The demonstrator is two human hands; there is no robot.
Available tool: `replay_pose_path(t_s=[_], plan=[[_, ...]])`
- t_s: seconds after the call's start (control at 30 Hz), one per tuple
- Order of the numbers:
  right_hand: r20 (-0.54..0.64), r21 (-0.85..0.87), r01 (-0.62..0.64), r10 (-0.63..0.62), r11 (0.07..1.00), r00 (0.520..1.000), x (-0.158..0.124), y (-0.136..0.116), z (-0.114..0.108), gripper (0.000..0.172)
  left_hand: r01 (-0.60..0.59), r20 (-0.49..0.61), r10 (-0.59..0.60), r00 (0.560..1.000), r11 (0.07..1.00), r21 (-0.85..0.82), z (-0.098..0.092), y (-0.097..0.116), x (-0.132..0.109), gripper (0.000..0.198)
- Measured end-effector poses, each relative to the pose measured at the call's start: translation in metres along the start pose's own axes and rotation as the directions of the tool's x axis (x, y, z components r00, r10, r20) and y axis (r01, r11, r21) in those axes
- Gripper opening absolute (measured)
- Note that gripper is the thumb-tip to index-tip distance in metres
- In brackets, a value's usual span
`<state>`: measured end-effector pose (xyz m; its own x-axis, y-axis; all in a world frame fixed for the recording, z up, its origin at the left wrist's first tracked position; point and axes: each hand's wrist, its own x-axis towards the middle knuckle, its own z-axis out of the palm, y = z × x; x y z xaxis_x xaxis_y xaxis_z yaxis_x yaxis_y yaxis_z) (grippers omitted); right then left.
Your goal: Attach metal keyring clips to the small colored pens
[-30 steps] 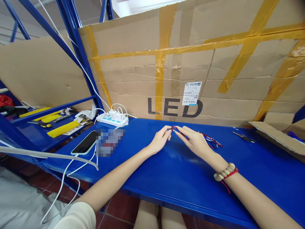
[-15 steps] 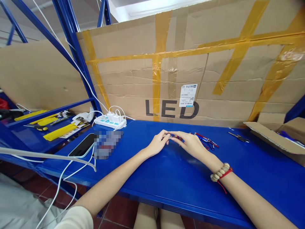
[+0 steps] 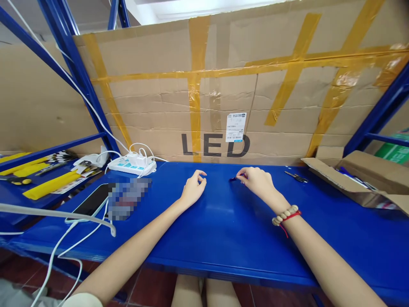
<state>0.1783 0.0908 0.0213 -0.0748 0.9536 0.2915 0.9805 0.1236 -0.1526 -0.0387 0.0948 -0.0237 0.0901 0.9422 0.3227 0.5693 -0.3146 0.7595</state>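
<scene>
My left hand (image 3: 193, 188) hovers just over the blue shelf top (image 3: 223, 230). Its fingers are curled, thumb and forefinger almost touching, and nothing shows between them. My right hand (image 3: 259, 181), with a bead bracelet and red cord at the wrist, rests a hand's width to the right. Its fingertips pinch a short dark wire piece (image 3: 234, 178) that points left toward the other hand. The hands are apart. The red and blue wires seen earlier are hidden behind my right hand.
Small metal snips (image 3: 295, 176) lie right of my right hand. An open cardboard box (image 3: 353, 185) stands at the right. A power strip (image 3: 132, 166), a phone (image 3: 91, 203), white cables and yellow tools (image 3: 49, 185) are at the left. A taped cardboard sheet (image 3: 223, 106) marked LED closes the back.
My hands, which were joined over a small wire, have parted: the left drew back empty, the right keeps the wire piece. The view has swung to the right.
</scene>
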Motion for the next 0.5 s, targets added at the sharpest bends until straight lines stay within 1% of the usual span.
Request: replay_pose_path(t_s=[0.07, 0.2, 0.3, 0.37, 0.43, 0.5], plan=[[0.016, 0.021, -0.072, 0.072, 0.997, 0.997, 0.002, 0.008, -0.003, 0.017, 0.002, 0.001, -0.002, 1.0, 1.0, 0.002, 0.001, 0.001, 0.0, 0.018], [0.071, 0.044, -0.149, 0.146, 0.988, 0.987, 0.005, 0.018, -0.007, 0.015, 0.0, 0.014, 0.0, 1.0, 1.0, 0.002, 0.002, 0.004, -0.002, 0.018], [0.155, 0.036, -0.196, 0.189, 0.98, 0.97, 0.004, 0.018, -0.008, 0.015, -0.001, 0.02, 0.001, 1.0, 1.0, 0.009, 0.003, 0.003, -0.001, 0.018], [0.259, 0.049, -0.231, 0.211, 0.972, 0.942, 0.003, 0.015, -0.008, 0.014, -0.003, 0.024, 0.002, 1.0, 1.0, 0.017, 0.003, 0.002, -0.001, 0.018], [0.365, 0.056, -0.265, 0.228, 0.963, 0.903, 0.002, 0.011, -0.008, 0.013, -0.006, 0.027, 0.005, 1.0, 1.0, 0.026, 0.003, 0.001, 0.0, 0.018], [0.418, 0.043, -0.28, 0.238, 0.959, 0.877, 0.0, 0.005, -0.009, 0.014, -0.005, 0.029, 0.004, 1.0, 0.999, 0.035, 0.002, 0.001, 0.0, 0.017]])
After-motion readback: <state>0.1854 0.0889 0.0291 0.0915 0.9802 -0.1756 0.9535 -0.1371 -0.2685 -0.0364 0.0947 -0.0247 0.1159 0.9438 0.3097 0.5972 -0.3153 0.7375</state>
